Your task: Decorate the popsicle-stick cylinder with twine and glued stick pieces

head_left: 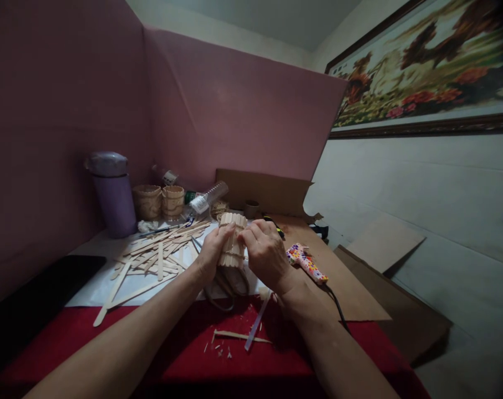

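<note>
Snugly, left hand (212, 247) clasping stick cup (233, 245); right hand (268, 249) curled alongside, its grip unclear.

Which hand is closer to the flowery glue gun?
Right. The right hand is just beside the glue gun, with its fingers at the stick cup. The left hand is farther away, on the cup's other side.

Red cloth-covered tabletop (184, 357) carries flat white sheet (87, 292) on L, flat brown cardboard sheet (346, 291) on R; nr front, thin pale wooden stick (231, 334) w/ translucent strip (258, 320) crossing it, plus tiny pale wood bits (229, 353).
</note>
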`<state>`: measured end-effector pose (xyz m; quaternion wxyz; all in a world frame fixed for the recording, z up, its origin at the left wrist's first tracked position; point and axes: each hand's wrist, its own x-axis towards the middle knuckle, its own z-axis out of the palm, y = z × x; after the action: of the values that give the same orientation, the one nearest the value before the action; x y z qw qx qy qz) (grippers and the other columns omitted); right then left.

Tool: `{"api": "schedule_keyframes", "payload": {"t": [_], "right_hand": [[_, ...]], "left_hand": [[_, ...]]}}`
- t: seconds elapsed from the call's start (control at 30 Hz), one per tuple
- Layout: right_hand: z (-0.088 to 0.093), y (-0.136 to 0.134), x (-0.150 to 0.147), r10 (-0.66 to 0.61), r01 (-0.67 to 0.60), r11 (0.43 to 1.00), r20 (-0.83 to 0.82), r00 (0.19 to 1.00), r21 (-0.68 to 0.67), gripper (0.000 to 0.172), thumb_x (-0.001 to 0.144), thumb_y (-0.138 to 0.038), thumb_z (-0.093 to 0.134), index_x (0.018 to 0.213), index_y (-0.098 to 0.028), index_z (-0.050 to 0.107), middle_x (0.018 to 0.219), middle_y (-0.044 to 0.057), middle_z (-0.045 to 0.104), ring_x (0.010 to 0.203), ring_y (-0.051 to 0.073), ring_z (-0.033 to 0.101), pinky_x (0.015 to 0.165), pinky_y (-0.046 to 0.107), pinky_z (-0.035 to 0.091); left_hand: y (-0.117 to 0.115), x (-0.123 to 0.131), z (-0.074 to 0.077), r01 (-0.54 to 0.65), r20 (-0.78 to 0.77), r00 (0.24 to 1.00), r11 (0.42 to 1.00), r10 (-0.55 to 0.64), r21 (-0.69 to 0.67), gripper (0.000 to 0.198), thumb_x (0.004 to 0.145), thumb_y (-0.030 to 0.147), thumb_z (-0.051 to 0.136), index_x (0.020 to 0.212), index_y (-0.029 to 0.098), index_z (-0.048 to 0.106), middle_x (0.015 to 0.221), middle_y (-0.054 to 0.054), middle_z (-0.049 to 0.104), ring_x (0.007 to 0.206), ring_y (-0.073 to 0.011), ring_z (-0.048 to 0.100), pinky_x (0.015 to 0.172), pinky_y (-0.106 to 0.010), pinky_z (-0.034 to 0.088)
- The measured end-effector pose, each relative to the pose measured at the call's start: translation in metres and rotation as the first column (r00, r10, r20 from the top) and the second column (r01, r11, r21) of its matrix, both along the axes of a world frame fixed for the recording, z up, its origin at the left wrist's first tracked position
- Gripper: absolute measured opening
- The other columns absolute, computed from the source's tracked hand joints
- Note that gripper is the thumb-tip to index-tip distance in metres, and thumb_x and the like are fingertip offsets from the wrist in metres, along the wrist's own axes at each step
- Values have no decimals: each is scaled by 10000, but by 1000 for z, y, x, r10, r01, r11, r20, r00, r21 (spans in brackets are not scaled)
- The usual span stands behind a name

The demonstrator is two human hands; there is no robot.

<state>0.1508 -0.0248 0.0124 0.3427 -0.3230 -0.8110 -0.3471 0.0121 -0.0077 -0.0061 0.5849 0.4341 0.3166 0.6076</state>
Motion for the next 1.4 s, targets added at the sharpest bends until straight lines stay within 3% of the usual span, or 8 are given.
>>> {"api": "schedule_keyframes", "payload": {"t": [0.2,0.5,0.67,0.8,0.9,1.07,1.17,1.4], "right_hand": [[-1,-2,-6,-84,84,996,27,996,21,87,850,-117,535,824,-142,614,798,111,611,840,270,469,780,393,354],[-7,2,-5,-84,84,996,-37,996,2,142,863,-126,444,823,-145,579,806,123,582,828,273,445,779,402,343],[-6,2,3,28,-31,998,-44,999,-60,99,825,-134,451,810,-177,539,802,111,570,821,268,445,770,409,363],[-3,-9,-1,224,-227,970,-39,974,-93,96,844,-140,450,795,-201,504,793,92,576,824,251,479,780,403,393],[2,-17,-3,353,-374,925,-221,909,-62,116,882,-132,435,819,-215,487,826,69,592,865,230,521,812,395,414],[1,-11,4,171,-259,963,-563,809,-79,132,960,-275,470,839,-223,481,815,51,559,788,213,523,721,356,427],[-5,-5,5,126,-228,968,-582,804,-105,203,937,-324,560,782,-229,469,759,30,556,744,204,518,682,334,421],[-7,-9,-3,161,-250,955,-430,888,-159,104,929,-162,519,859,-215,575,860,62,644,873,228,555,789,363,451]], "left_hand": [[0,1,-2,-99,-40,994,995,100,12,440,612,491,797,825,149,622,724,0,634,634,-139,555,594,-257,429],[-4,2,-1,90,20,996,994,-89,-61,406,648,496,767,810,145,641,694,-22,646,593,-150,580,554,-262,439],[-5,4,-2,141,17,990,987,-140,-74,403,651,502,768,785,142,647,656,-25,637,562,-146,570,520,-254,427],[-2,2,1,132,130,984,987,-120,-90,360,660,442,772,786,140,622,654,-18,624,541,-133,555,502,-246,434],[-1,-4,8,141,204,971,986,-121,-90,347,704,429,739,849,138,618,665,-19,620,543,-140,570,506,-255,462],[-6,-9,16,209,200,964,966,-177,-155,355,803,474,627,917,138,625,679,-51,629,497,-158,575,475,-294,487],[-6,-8,16,203,201,965,964,-167,-172,340,820,464,611,912,137,625,679,-56,633,490,-154,573,483,-295,494],[-2,-6,8,191,177,969,978,-174,-82,352,750,459,697,874,134,635,697,-51,646,530,-146,572,505,-267,476]]}}
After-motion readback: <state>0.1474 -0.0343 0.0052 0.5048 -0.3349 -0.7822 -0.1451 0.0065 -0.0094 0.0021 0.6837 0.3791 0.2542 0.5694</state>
